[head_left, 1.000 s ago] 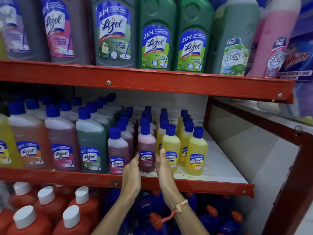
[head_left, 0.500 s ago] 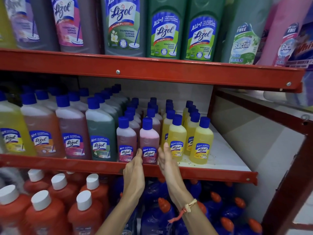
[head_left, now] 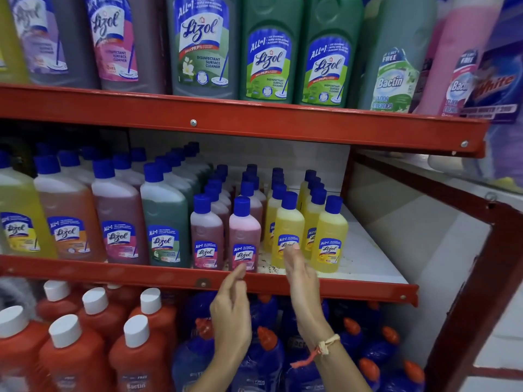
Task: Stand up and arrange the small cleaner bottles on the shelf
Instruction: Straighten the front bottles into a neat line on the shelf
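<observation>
Small blue-capped cleaner bottles stand upright in rows on the middle red shelf (head_left: 325, 287): two pink rows led by a dark pink bottle (head_left: 206, 236) and a lighter pink bottle (head_left: 244, 236), then two yellow rows led by a yellow bottle (head_left: 288, 222) and another yellow bottle (head_left: 329, 236). My left hand (head_left: 230, 309) hangs just below the lighter pink bottle, fingers loosely apart, holding nothing. My right hand (head_left: 301, 281) is raised in front of the left yellow front bottle, fingertips at its label, empty.
Bigger bottles (head_left: 119, 219) fill the shelf's left side. Large cleaner jugs (head_left: 268, 52) stand on the top shelf. Below are orange white-capped bottles (head_left: 73, 349) and blue bottles (head_left: 266, 349). A bare white patch of shelf board (head_left: 368, 258) lies right of the yellow rows, bounded by a red frame post (head_left: 467, 306).
Both hands have let go of the lighter pink front bottle and drawn back and down from it. The view has tilted downward a little.
</observation>
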